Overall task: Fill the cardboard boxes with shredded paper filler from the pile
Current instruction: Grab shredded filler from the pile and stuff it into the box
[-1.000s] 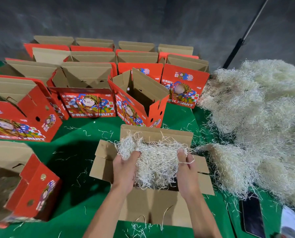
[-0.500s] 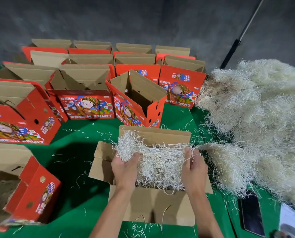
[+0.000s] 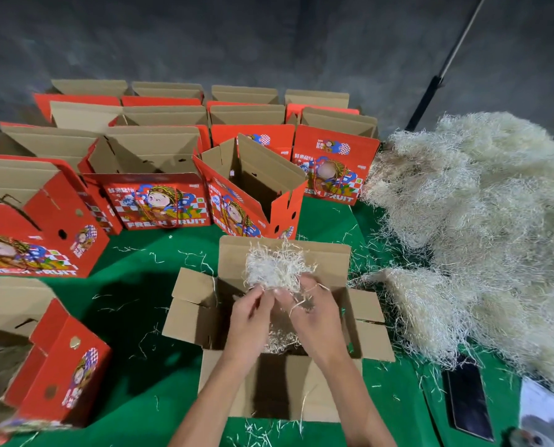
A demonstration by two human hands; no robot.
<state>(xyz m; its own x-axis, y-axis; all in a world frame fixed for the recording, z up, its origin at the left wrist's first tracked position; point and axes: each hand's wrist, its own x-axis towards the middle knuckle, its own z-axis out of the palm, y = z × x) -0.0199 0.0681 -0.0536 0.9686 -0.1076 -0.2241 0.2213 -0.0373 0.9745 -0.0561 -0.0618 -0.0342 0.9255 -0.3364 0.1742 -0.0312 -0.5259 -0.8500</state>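
Observation:
An open cardboard box stands on the green table right in front of me, its flaps spread outward. Some shredded paper lies down inside it. My left hand and my right hand meet above the box opening. Together their fingertips pinch a small tuft of shredded paper, which sticks up in front of the box's back flap. The big pile of shredded paper covers the right side of the table.
Several open red fruit boxes stand in rows at the back and left; one red box stands at the near left. A dark phone lies at the near right. Loose shreds dot the green cloth.
The wide wad I held across the box has dropped inside. My hands came together at the middle and now hold only a small tuft above the opening.

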